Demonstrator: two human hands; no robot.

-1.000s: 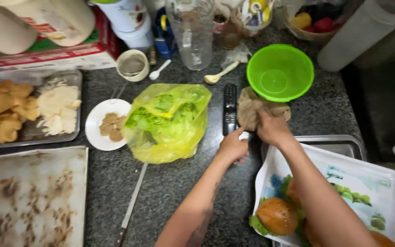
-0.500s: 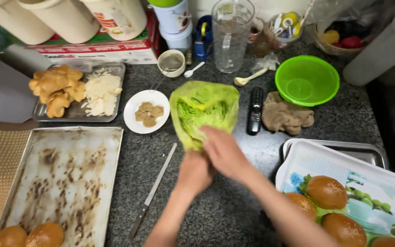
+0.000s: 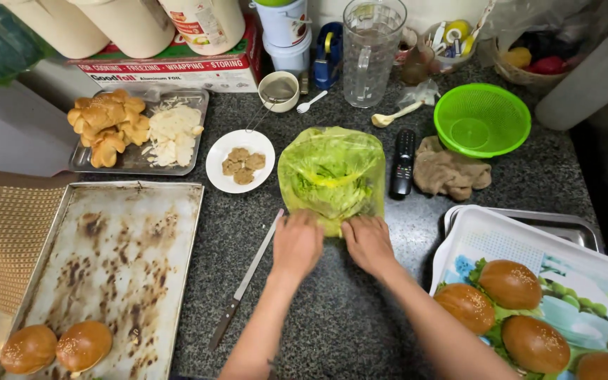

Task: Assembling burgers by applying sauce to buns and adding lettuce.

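Glossy thin plastic bag [image 3: 332,176] on speckled polished stone counter [image 3: 332,309].

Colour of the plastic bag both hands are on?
Translucent yellow-green plastic bag, with green lettuce inside; head view.

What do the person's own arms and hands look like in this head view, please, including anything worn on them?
Both forearms are bare, with no sleeves in view. The left hand and right hand wear no gloves, and no rings, watch or bracelets can be seen. A small dark mark, perhaps a tattoo, shows on the left forearm near the bottom edge.
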